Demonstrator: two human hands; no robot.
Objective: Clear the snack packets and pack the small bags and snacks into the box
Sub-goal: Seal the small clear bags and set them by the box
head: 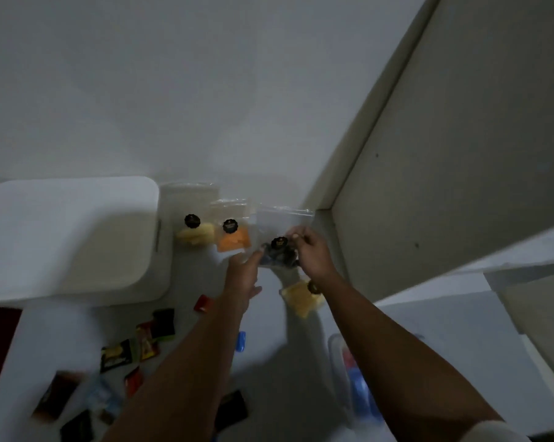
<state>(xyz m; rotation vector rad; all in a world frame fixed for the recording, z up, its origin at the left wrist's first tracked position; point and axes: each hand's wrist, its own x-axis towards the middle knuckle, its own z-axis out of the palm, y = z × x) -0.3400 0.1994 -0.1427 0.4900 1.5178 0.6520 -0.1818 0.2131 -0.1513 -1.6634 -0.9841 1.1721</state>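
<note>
Seen from above, two bare forearms reach forward over a white counter (pixel 186 148) in dim light. Both hands meet on a clear zip bag (pixel 280 229) with a round black sticker and dark contents at its bottom. The right hand (pixel 314 255) pinches the bag's right side between thumb and fingertips, its grip closed on the plastic. The left hand (pixel 245 269) is at the bag's lower left corner, fingers touching it; motion blur hides whether that grip is closed. The bag's clear top rises beyond both hands.

Just left of the held bag lie two more small bags, each with a black sticker: an orange-snack bag (pixel 232 237) and, further left, a pale yellow-snack bag (pixel 195 232). Another yellow-snack bag (pixel 302 299) lies near the person, partly under the right wrist.

A white box lid (pixel 68 234) with rounded corners sits to the far left. Loose snack packets (pixel 142 342) in black, red and yellow are scattered at lower left, below the left forearm. A blurred clear container (pixel 349 378) with blue and red contents lies beneath the right forearm. A beige wall panel (pixel 444 138) stands to the right.
</note>
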